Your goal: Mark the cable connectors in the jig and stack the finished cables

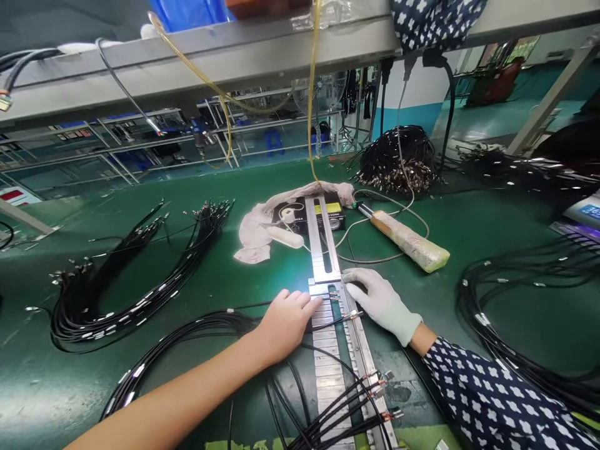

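Note:
A long metal fixture (327,350) with slots runs down the middle of the green bench. My bare left hand (291,319) presses on its left edge, fingers bent together over a black cable end at the metal block. My right hand (379,299), in a white glove, rests at the fixture's right rail, thumb and fingers brought together at the edge; what lies between them is hidden. Several black cables (335,409) with metal connectors lie across the fixture's near end. Beyond my hands, a slotted metal plate (317,240) leads up to a black box (304,215).
A wrapped soldering-iron-like tool (410,240) lies right of the plate, a pinkish cloth (255,231) left of it. Cable bundles (122,306) lie at left, with others (482,312) at right and a pile (403,156) behind. A shelf beam (262,53) crosses above.

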The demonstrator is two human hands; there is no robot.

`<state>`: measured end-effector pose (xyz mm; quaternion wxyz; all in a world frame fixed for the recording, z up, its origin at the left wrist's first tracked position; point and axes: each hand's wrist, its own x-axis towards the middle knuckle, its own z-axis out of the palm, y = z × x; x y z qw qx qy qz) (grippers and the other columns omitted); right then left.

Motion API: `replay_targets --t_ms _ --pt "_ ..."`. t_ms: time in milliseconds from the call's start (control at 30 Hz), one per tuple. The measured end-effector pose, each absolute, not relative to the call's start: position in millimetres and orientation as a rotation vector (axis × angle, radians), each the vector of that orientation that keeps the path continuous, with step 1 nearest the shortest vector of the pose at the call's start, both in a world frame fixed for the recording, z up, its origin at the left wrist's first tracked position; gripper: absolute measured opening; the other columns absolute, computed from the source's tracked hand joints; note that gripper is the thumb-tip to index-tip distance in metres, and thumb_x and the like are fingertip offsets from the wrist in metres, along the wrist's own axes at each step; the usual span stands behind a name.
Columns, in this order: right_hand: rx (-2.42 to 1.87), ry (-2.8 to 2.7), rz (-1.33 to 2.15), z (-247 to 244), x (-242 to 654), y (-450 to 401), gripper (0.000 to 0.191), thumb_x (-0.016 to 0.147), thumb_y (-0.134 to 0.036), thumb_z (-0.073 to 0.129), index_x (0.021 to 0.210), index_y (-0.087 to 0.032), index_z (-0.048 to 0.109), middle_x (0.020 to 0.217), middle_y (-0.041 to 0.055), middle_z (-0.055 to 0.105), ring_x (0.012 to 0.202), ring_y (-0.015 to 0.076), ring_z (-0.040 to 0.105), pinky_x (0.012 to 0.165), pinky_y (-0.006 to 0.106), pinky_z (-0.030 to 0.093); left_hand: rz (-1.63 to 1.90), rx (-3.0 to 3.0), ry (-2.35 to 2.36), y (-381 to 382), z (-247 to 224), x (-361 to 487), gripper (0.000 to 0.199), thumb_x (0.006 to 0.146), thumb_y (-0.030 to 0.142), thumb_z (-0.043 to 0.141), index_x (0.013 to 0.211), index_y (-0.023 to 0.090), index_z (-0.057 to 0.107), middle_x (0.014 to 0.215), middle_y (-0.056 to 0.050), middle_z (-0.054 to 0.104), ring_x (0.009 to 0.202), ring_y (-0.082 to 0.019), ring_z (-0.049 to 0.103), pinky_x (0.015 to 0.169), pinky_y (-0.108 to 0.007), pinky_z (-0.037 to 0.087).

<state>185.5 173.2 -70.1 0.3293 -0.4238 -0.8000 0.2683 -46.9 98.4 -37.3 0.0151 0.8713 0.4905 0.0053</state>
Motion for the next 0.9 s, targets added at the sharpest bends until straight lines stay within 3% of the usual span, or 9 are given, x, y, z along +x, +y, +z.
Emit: replay_targets --t_ms 400,533,600,700,800,900 --pt "-1.12 -2.081 0.691 -70.9 182.2 177.5 0.014 0.091 -0.024 0.052 0.093 -0.024 0.067 0.105 0.0038 0.068 0.104 0.025 0.059 0.094 0.044 0.047 0.176 2.544 1.571 105.6 -42.3 -35.9 0.039 0.093 0.011 0.038 0.125 0.02 0.06 0.091 -0.009 0.062 0.079 -0.022 0.057 0.069 -0.033 0.048" --pt "-1.086 -2.087 0.652 -68.5 187.9 159.0 0.021 0.094 -0.029 0.05 0.109 -0.023 0.064 0.13 0.008 0.058 0.122 0.0276 0.05 0.104 0.049 0.04 0.282 2.489 1.495 87.8 -31.8 -58.6 0.036 0.099 0.017 0.034 0.131 0.021 0.05 0.113 -0.008 0.063 0.101 -0.02 0.059 0.088 -0.032 0.048" --pt "-1.041 -2.118 0.662 -65.8 193.4 141.1 0.023 0.095 -0.03 0.05 0.113 -0.026 0.063 0.133 0.0063 0.057 0.126 0.0273 0.048 0.107 0.05 0.038 0.281 2.461 1.471 71.1 -26.3 -78.2 0.029 0.1 0.022 0.037 0.126 0.022 0.051 0.117 -0.007 0.061 0.106 -0.019 0.056 0.093 -0.032 0.046" --pt "-0.965 -2.237 0.64 -56.3 199.1 112.8 0.021 0.093 -0.027 0.054 0.11 -0.031 0.064 0.115 0.0028 0.067 0.121 0.0278 0.051 0.112 0.056 0.027 0.207 2.384 1.513 47.0 -17.1 -106.1 0.021 0.1 0.028 0.042 0.113 0.023 0.058 0.108 -0.005 0.06 0.1 -0.021 0.054 0.091 -0.035 0.044" --pt "-0.847 -2.38 0.655 -37.8 198.7 89.2 0.017 0.088 -0.021 0.058 0.101 -0.03 0.065 0.095 0.0013 0.07 0.107 0.0256 0.058 0.116 0.058 0.013 0.135 2.219 1.539 33.1 -3.9 -124.1 0.025 0.1 0.03 0.041 0.099 0.022 0.064 0.096 -0.004 0.057 0.09 -0.019 0.054 0.082 -0.03 0.043" --pt "-0.631 -2.472 0.892 -18.6 197.1 72.2 0.016 0.086 -0.014 0.056 0.093 -0.026 0.065 0.084 -0.0014 0.067 0.085 0.0173 0.062 0.115 0.047 0.024 0.084 2.022 1.484 29.5 11.3 -134.6 0.027 0.099 0.036 0.047 0.093 0.024 0.07 0.085 0.0 0.059 0.081 -0.015 0.057 0.073 -0.023 0.042"
